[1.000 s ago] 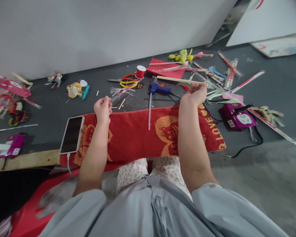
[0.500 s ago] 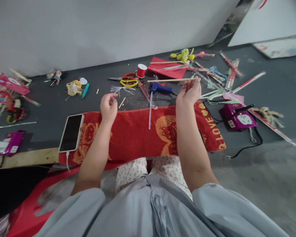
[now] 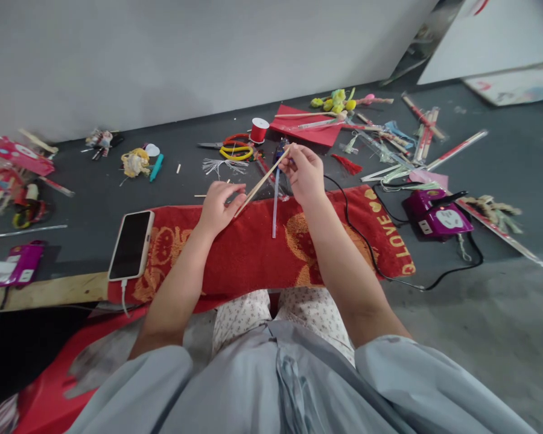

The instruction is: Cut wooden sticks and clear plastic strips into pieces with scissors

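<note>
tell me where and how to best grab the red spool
The red spool is probably best pinched around its red body from above: it appears upright, white round end up, and orange scissor handles crowd its near left side.

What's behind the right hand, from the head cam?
Behind the right hand: the blue glue gun. Part of its body shows, with a glue stick reaching over the red towel. The hand covers the rest.

The sticks (image 3: 262, 182) look wooden, the towel (image 3: 248, 259) fuzzy.
</note>
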Tool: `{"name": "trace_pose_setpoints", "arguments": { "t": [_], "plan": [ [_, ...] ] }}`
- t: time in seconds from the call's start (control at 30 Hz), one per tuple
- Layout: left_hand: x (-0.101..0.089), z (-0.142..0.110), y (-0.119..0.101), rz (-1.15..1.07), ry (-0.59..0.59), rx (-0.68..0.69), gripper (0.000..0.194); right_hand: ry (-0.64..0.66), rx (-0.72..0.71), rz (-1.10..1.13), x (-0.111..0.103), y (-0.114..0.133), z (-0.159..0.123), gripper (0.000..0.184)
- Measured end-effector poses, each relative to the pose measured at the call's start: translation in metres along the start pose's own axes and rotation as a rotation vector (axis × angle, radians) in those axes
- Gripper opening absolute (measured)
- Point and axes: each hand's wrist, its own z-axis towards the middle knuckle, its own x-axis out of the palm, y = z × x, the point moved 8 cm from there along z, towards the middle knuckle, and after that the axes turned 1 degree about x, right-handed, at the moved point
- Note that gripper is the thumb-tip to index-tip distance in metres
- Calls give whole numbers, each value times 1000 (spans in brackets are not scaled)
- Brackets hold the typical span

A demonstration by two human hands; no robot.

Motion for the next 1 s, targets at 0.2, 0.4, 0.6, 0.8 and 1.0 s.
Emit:
{"name": "trace_pose_setpoints", "arguments": {
  "t": [0.2,0.4,0.6,0.8,1.0],
  "plan": [
    [19,-3,-4,108,160,1,34,131,-8,33,19,-2,-9,21],
    [16,-3,3,129,179,-85,33,121,-50,60,14,-2,-2,25],
    [14,-3,4,107,168,-104,31,-167,-77,191,-38,8,17,10],
    [14,-4,4,127,158,-97,31,-382,112,389,-90,8,24,41],
    [11,-5,11,177,96,-141,31,-228,73,15,-66,29,17,43]
  ]
}}
